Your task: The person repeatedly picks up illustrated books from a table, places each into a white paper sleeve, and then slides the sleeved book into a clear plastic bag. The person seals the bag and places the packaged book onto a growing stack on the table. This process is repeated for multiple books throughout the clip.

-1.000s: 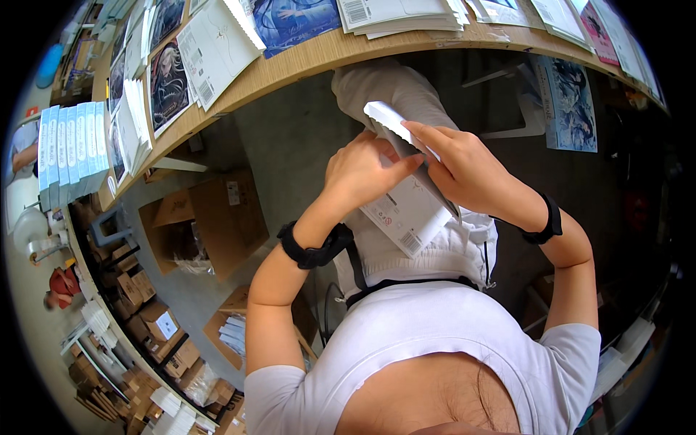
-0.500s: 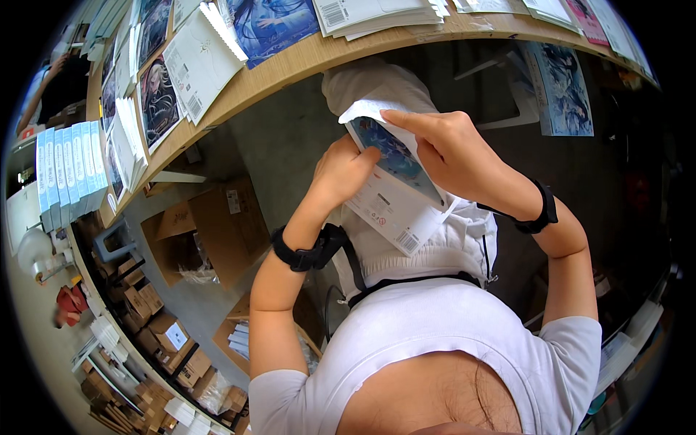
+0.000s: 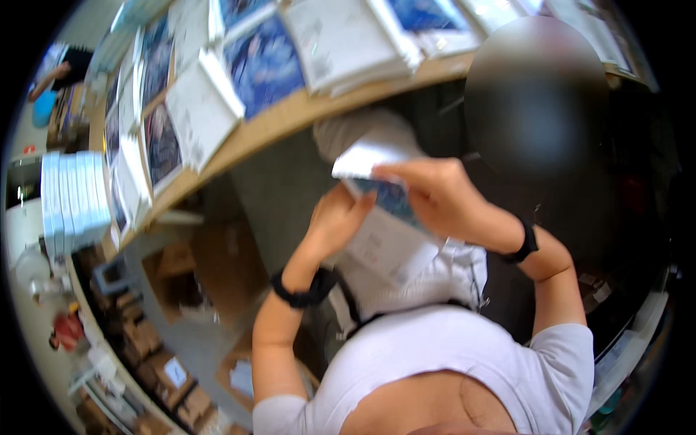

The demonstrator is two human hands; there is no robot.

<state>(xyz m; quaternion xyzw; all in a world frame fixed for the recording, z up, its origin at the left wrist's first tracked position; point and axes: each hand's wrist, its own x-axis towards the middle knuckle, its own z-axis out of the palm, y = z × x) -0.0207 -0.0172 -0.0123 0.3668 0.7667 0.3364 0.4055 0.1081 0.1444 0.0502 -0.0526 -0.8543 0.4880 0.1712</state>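
Note:
Over my lap lies a white paper packet (image 3: 384,254) with small printing on its face, blurred by motion. At its upper part a blue illustrated card (image 3: 391,197) shows below a folded-back white flap (image 3: 373,154). My left hand (image 3: 339,223) grips the left side, thumb lying on the card and fingers behind. My right hand (image 3: 453,203) is closed at the upper right, its index finger along the flap's edge. Part of the card is hidden behind the right hand.
Ahead, a wooden table (image 3: 275,129) bears white packets (image 3: 199,109) and blue illustrated prints (image 3: 264,65). Light-blue boxes (image 3: 72,199) stand in a row at left. Cardboard boxes (image 3: 232,264) sit on the floor at left. A blurred oval covers the upper right. Another person (image 3: 69,69) is far left.
The view has shifted, so the table and its prints show more fully. Both hands and the packet sit lower in the picture. The grip on the packet looks much the same.

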